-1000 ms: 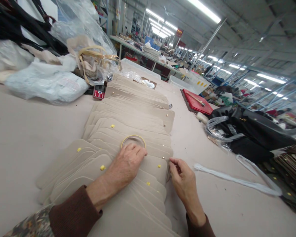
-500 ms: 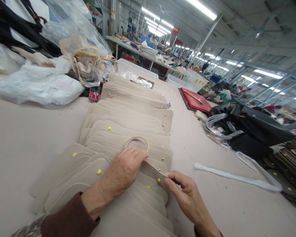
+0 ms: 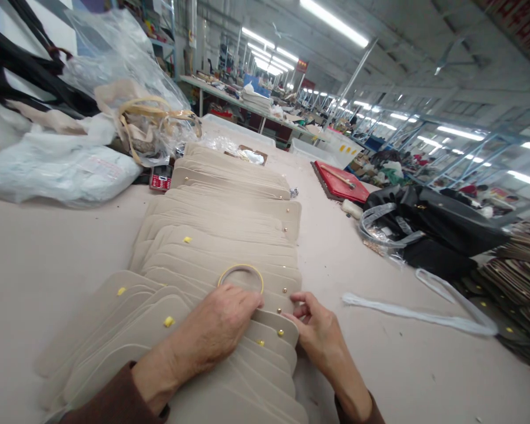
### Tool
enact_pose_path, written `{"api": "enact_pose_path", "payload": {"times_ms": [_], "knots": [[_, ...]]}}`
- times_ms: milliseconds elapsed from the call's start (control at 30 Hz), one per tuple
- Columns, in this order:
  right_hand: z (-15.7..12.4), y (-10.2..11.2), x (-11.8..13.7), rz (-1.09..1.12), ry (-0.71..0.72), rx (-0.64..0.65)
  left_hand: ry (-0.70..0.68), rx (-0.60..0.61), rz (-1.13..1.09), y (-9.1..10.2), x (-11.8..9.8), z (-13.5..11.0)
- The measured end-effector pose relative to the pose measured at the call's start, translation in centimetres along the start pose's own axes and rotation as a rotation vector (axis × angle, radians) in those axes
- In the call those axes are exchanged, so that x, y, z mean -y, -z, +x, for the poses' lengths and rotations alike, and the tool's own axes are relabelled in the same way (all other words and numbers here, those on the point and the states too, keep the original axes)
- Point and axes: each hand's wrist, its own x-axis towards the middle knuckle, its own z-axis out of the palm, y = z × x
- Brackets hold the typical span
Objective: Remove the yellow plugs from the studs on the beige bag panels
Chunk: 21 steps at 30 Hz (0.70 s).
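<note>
Overlapping beige leather-look panels (image 3: pixel 229 212) run up the table in a long fanned row, with small gold studs near their right ends and bits of yellow tape on several. My left hand (image 3: pixel 221 321) lies palm down over the row, its fingers curled on a narrow roll of yellow tape (image 3: pixel 242 268); its fingertips also touch the top edge of one panel. At that panel's right corner is my right hand (image 3: pixel 320 330), thumb and forefinger slightly apart. A yellow-covered stud (image 3: pixel 281 333) shows on the panel between my hands.
Plastic-wrapped bundles (image 3: pixel 62 171) lie to the left. On the right are a red board (image 3: pixel 342 182) with a stick on it, a black bag (image 3: pixel 450 227), a white strap (image 3: pixel 415 318) and a stack of dark panels (image 3: pixel 516 294). Clear plastic bins (image 3: pixel 238 131) stand at the back.
The panel end held raised between my hands has come down flat on the row. My right fingers have parted from its edge. The view has shifted slightly.
</note>
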Motion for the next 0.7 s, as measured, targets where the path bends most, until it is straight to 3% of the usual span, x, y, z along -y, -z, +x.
{"api": "enact_pose_path", "payload": {"times_ms": [100,200,267,433,500,600,700], "knots": [[0.1,1.0,0.3,-0.02,0.037,-0.049,0.044,0.04,0.005,-0.2,0.1,0.1],[-0.1,2.1,1.6,-0.044,0.15,-0.095,0.002,0.032,0.01,0.1,-0.1,0.1],[-0.5,2.4,3.2,-0.061,0.227,0.038,-0.035,0.019,0.004,0.7,-0.4,0.0],[-0.7,1.4,7.0,-0.104,0.336,0.572,-0.133,-0.009,-0.054,2.0,-1.7,-0.5],[-0.2,0.9,7.6,-0.089,0.383,0.726,-0.18,-0.067,-0.074,2.2,-2.0,-0.8],[0.8,0.2,7.8,-0.046,0.418,0.807,-0.203,-0.282,-0.103,2.4,-1.8,-1.0],[0.6,-0.5,7.9,-0.089,0.343,0.831,-0.158,-0.511,-0.136,3.3,-1.6,-1.2]]}}
